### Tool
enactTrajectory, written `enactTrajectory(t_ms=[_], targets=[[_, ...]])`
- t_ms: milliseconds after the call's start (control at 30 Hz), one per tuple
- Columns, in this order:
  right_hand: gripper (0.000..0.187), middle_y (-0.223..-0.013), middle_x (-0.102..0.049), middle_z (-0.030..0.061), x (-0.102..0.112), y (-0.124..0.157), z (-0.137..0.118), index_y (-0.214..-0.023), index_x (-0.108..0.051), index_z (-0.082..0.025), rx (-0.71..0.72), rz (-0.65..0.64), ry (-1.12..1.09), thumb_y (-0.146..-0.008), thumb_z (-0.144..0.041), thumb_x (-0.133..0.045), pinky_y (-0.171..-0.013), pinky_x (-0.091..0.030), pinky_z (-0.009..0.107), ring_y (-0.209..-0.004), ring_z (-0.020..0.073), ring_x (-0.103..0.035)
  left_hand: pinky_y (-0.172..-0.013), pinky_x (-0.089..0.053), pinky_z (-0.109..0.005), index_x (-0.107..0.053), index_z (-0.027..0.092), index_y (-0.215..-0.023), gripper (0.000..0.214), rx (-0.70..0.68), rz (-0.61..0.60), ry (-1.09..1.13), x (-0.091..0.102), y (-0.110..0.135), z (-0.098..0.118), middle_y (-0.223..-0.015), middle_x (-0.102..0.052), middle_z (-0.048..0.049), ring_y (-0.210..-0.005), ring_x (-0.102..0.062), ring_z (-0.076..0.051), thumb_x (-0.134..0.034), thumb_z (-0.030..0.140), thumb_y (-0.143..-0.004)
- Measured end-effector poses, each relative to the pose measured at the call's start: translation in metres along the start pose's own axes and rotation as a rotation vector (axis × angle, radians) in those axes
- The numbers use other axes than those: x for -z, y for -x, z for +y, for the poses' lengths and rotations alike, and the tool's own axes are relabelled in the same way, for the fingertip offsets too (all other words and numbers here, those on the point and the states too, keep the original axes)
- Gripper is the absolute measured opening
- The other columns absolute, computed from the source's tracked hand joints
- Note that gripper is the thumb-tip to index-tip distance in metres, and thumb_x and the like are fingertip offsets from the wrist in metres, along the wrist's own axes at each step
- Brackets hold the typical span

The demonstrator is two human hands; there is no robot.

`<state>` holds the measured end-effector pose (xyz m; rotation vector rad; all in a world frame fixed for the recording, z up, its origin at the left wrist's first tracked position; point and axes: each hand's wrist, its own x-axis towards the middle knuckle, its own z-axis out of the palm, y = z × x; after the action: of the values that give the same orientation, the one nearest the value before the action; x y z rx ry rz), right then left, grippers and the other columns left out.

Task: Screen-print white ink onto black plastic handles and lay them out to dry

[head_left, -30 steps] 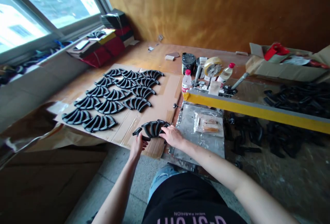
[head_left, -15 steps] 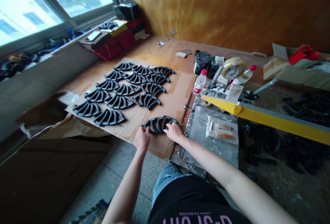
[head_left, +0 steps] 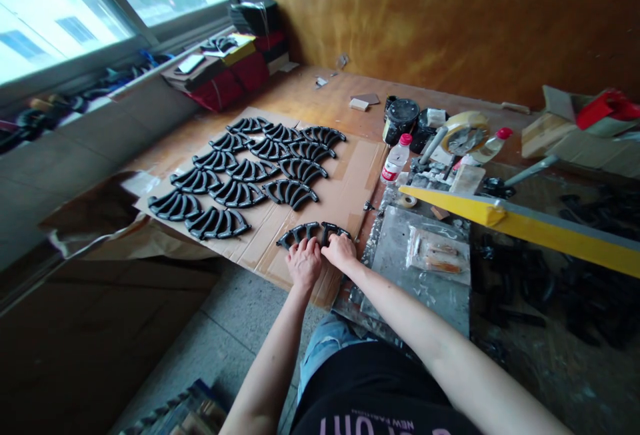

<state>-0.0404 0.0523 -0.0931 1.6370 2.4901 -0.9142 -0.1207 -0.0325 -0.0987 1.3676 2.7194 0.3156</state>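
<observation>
Close to the near edge of a cardboard sheet (head_left: 345, 188) lies a fan-shaped row of curved black pieces (head_left: 286, 239). My left hand (head_left: 305, 261) reaches over the front of this row, fingers bent down onto the pieces and partly hiding them. At the row's right end, my right hand (head_left: 341, 252) grips a curved black piece (head_left: 328, 229) with thumb and fingers. A narrow gap shows between this piece and the left part of the row. Several similar black fans (head_left: 217, 223) are laid out in rows farther left on the sheet.
A water bottle (head_left: 397, 158), black tubs (head_left: 401, 119) and a tape roll (head_left: 467, 133) stand right of the cardboard. A yellow-edged board (head_left: 450, 201) juts in at right, with a packet (head_left: 435, 249) on a grey plate nearby. Boxes (head_left: 220, 81) sit by the window.
My left hand has moved right, from the row's left end to its middle front. My right hand stays near the right end, where a gap now shows. The view has shifted slightly.
</observation>
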Motion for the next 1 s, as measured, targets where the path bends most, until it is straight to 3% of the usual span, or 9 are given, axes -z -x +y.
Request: enactTrajectory(t_ms=[167, 333, 467, 600, 700, 833, 933, 1000], targets=[[0.033, -0.116, -0.068, 0.0156, 0.0, -0.005, 0.003, -0.112, -0.071, -0.016, 0.048, -0.049, -0.11, -0.086, -0.025, -0.053, -0.095, -0.048, 0.033, -0.11, 0.025, -0.064, -0.093, -0.041, -0.049, -0.064, 0.03, -0.125, 0.044, -0.061, -0.027, -0.015, -0.001, -0.001, -0.002, -0.127, -0.062, -0.0092, -0.119, -0.047, -0.032, -0.036, 0.048, -0.095], [0.039, -0.118, -0.07, 0.0047, 0.005, -0.004, 0.014, -0.124, -0.064, -0.021, 0.066, -0.075, -0.173, -0.091, -0.016, -0.044, -0.098, -0.044, 0.023, -0.112, 0.015, -0.063, -0.105, -0.033, -0.058, -0.056, 0.017, -0.134, 0.062, -0.042, -0.018, -0.048, -0.018, 0.002, 0.008, -0.141, -0.05, -0.0177, -0.133, -0.035, -0.041, -0.051, 0.055, -0.085], [0.039, -0.114, -0.072, 0.0067, 0.011, 0.004, 0.02, -0.128, -0.059, -0.021, 0.062, -0.069, -0.13, -0.091, -0.019, -0.048, -0.093, -0.048, 0.028, -0.106, 0.0195, -0.066, -0.104, -0.027, -0.068, -0.055, 0.012, -0.133, 0.061, 0.049, 0.001, -0.026, -0.03, -0.001, 0.019, -0.147, -0.042, -0.0223, -0.136, -0.029, -0.048, -0.051, 0.051, -0.086], [0.034, -0.119, -0.068, 0.0078, 0.015, 0.013, 0.02, -0.12, -0.064, -0.022, 0.14, -0.077, -0.08, -0.088, -0.019, -0.053, -0.097, -0.045, 0.03, -0.112, 0.0207, -0.063, -0.107, -0.025, -0.067, -0.056, 0.014, -0.131, 0.056, 0.008, -0.001, 0.01, -0.035, -0.004, 0.014, -0.147, -0.042, -0.0221, -0.138, -0.029, -0.045, -0.058, 0.044, -0.084], [0.034, -0.121, -0.067, 0.0083, 0.017, 0.022, 0.02, -0.121, -0.064, -0.021, 0.211, -0.098, -0.135, -0.088, -0.019, -0.055, -0.099, -0.044, 0.029, -0.115, 0.0197, -0.061, -0.11, -0.027, -0.062, -0.06, 0.015, -0.127, 0.054, -0.092, 0.003, 0.028, -0.031, -0.011, -0.01, -0.143, -0.048, -0.0205, -0.137, -0.035, -0.042, -0.062, 0.046, -0.082], [0.034, -0.119, -0.068, 0.0085, 0.025, 0.032, 0.019, -0.121, -0.064, -0.018, 0.317, -0.106, -0.219, -0.088, -0.018, -0.056, -0.099, -0.044, 0.029, -0.111, 0.0188, -0.062, -0.112, -0.03, -0.056, -0.064, 0.018, -0.122, 0.051, -0.248, -0.024, 0.006, -0.014, -0.037, -0.07, -0.14, -0.053, -0.0158, -0.137, -0.037, -0.038, -0.066, 0.046, -0.08], [0.034, -0.116, -0.069, 0.0073, 0.034, 0.039, 0.014, -0.12, -0.065, -0.019, 0.335, -0.123, -0.24, -0.086, -0.018, -0.057, -0.096, -0.045, 0.029, -0.107, 0.0189, -0.064, -0.113, -0.031, -0.052, -0.065, 0.017, -0.12, 0.05, -0.248, -0.056, -0.032, 0.0, -0.067, -0.113, -0.139, -0.055, -0.0164, -0.136, -0.04, -0.036, -0.065, 0.046, -0.079], [0.034, -0.115, -0.07, 0.0068, 0.041, 0.047, 0.011, -0.119, -0.066, -0.02, 0.33, -0.132, -0.249, -0.086, -0.018, -0.058, -0.094, -0.046, 0.028, -0.104, 0.0184, -0.065, -0.112, -0.031, -0.052, -0.063, 0.012, -0.121, 0.053, -0.184, -0.05, -0.051, 0.004, -0.084, -0.126, -0.14, -0.053, -0.0199, -0.135, -0.04, -0.037, -0.062, 0.047, -0.081]])
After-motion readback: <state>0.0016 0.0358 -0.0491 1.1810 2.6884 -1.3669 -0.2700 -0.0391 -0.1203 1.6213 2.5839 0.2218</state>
